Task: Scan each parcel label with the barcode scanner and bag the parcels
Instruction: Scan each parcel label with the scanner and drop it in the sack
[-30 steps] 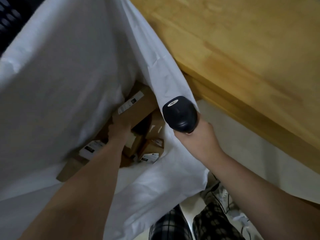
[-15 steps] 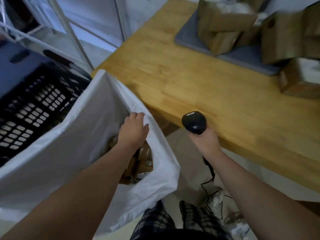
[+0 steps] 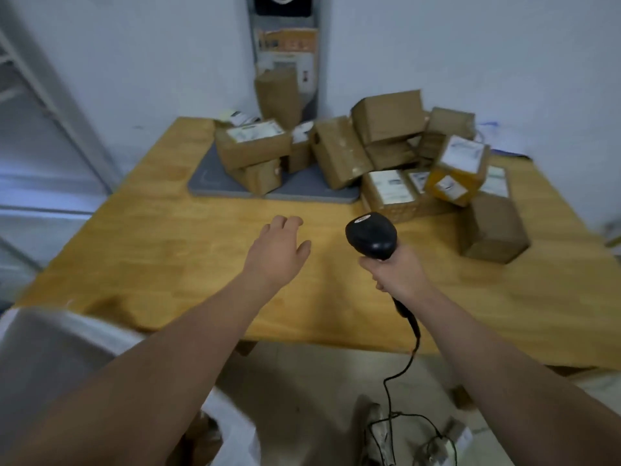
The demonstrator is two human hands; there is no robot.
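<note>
While the left hand (image 3: 279,250) hovers empty, fingers loosely spread, over the table (image 3: 168,250), the right hand (image 3: 396,274) grips the barcode scanner (image 3: 371,235). Parcels (image 3: 386,119) heaped at far side; bag (image 3: 50,358) low left. Risks: tugging one box topples the heap; trailing cable (image 3: 408,358) snags.

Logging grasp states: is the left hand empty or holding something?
Empty: the left hand hangs over the table, fingers spread, nothing in it.

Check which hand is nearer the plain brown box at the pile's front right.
Right. The right hand, gripping the scanner, is just left of the box; the left hand, open, hovers farther left over the table.
</note>
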